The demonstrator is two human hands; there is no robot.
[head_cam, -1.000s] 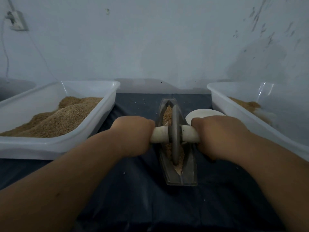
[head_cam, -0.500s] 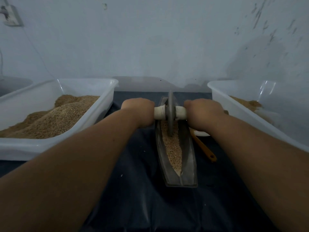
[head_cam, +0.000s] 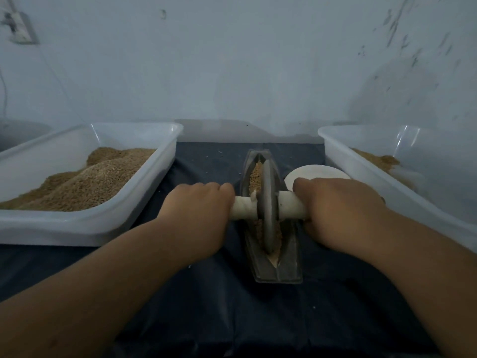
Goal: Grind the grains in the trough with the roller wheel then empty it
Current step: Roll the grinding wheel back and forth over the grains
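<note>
- Gripping the pale handle (head_cam: 244,209) on either side of the roller wheel (head_cam: 268,202), the left hand (head_cam: 198,210) and the right hand (head_cam: 338,210) each have their fingers curled over the bar, knuckles up.
- The wheel stands upright on its edge in the trough (head_cam: 293,262), about midway along it, with its rim down among the grains (head_cam: 255,174).
- Grains show in the groove beyond the wheel toward the far tip. They also show on the near side, down to the pointed end of the groove.
- The trough is long and narrow and lies lengthwise away from the person on the dark cloth (head_cam: 206,319). Its near end is square-edged and its far end tapers.
- On the left stands a white tub (head_cam: 103,223) holding a grain heap (head_cam: 90,182). A strip of bare cloth separates its right rim from the trough, and the left hand sits over this strip, apart from the rim.
- On the right stands a second tub (head_cam: 340,156) with a thin grain layer (head_cam: 379,158) along its side. Its rim runs just beside the right wrist.
- A white dish (head_cam: 320,171) lies between the trough and the second tub, partly hidden under the right hand.
- Past the trough's far tip, a short band of cloth reaches the wall (head_cam: 232,73). On the near side the cloth stretches toward the person, with both forearms above it.
</note>
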